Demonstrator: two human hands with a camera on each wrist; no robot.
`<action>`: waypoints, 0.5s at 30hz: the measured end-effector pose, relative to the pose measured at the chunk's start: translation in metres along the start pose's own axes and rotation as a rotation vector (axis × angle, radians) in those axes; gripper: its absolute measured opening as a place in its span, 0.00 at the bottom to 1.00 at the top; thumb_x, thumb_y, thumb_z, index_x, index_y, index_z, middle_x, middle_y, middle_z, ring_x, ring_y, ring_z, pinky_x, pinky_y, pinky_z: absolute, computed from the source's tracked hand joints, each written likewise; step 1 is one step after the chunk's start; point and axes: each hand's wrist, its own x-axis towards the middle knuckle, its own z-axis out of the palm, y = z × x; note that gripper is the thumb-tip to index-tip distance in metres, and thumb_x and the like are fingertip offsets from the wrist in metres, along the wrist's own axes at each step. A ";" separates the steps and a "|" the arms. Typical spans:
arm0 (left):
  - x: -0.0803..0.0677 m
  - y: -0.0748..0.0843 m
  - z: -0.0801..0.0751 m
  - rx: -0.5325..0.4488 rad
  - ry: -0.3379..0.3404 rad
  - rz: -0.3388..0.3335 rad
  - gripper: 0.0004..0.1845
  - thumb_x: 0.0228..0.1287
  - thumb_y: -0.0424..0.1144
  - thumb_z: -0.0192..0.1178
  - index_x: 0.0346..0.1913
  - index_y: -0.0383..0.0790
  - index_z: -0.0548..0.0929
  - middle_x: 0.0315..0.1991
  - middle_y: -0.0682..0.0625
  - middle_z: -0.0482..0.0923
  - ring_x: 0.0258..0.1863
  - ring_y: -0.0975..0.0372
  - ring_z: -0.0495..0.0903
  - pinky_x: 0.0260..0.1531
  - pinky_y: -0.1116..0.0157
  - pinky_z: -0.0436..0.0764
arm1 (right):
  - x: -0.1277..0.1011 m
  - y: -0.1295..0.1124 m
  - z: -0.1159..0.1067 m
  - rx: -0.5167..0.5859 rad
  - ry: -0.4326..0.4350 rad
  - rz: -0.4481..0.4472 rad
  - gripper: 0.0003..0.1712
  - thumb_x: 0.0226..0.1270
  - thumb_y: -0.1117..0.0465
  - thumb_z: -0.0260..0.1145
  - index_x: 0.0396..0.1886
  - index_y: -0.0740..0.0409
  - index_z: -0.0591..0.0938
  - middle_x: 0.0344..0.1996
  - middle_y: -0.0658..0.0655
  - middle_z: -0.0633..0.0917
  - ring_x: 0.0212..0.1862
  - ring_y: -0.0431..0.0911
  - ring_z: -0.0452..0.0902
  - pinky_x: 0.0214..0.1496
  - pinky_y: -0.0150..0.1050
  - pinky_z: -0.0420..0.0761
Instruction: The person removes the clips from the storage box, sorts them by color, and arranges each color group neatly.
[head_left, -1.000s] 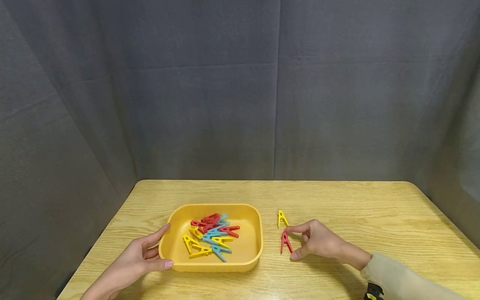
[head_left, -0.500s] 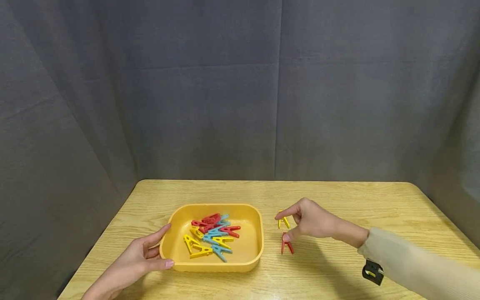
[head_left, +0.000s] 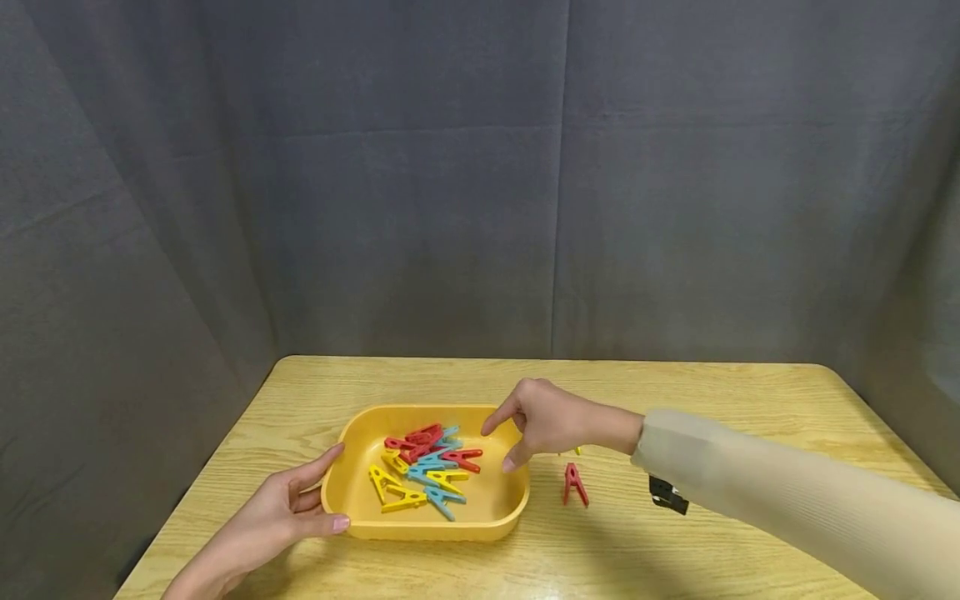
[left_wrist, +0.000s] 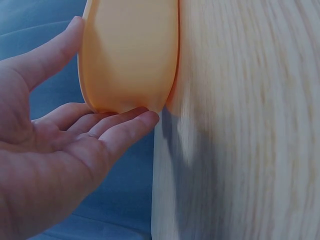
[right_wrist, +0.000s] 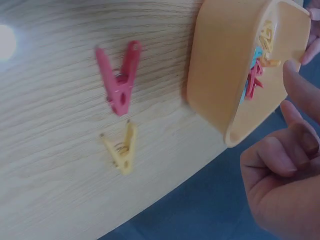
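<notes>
Resting spread left hand (head_left: 276,518) against yellow tray (head_left: 420,531); my right hand (head_left: 543,419), empty, thumb well off forefinger, mostly hiding yellow clothespin (right_wrist: 123,162) on tabletop (head_left: 750,387) from head view.

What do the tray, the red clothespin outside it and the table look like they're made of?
Tray: likely molded plastic; smooth, soft sheen, one even color. Red clothespin: probably plastic, uniformly colored; the coil between its legs may be metal. Table: wood grain, low sheen; real wood or laminate, I can't tell.
</notes>
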 end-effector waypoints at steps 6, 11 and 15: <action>0.000 0.001 0.000 -0.002 -0.006 0.005 0.54 0.69 0.31 0.72 0.84 0.29 0.44 0.80 0.27 0.48 0.70 0.43 0.73 0.56 0.62 0.84 | 0.024 -0.003 0.010 0.012 -0.105 -0.059 0.23 0.55 0.69 0.85 0.52 0.64 0.91 0.07 0.41 0.61 0.15 0.35 0.49 0.22 0.28 0.60; -0.002 0.001 0.000 -0.006 -0.003 0.005 0.54 0.69 0.32 0.72 0.84 0.30 0.44 0.79 0.26 0.53 0.68 0.44 0.75 0.56 0.63 0.84 | 0.040 -0.002 0.014 0.000 -0.179 -0.095 0.22 0.57 0.70 0.83 0.53 0.65 0.91 0.07 0.42 0.60 0.15 0.35 0.48 0.23 0.28 0.58; -0.004 -0.001 0.000 -0.018 -0.011 0.011 0.54 0.69 0.31 0.71 0.84 0.30 0.44 0.77 0.24 0.56 0.67 0.45 0.76 0.55 0.62 0.84 | 0.048 -0.003 0.017 -0.005 -0.222 -0.089 0.22 0.57 0.69 0.83 0.54 0.65 0.91 0.07 0.42 0.61 0.15 0.35 0.49 0.23 0.28 0.58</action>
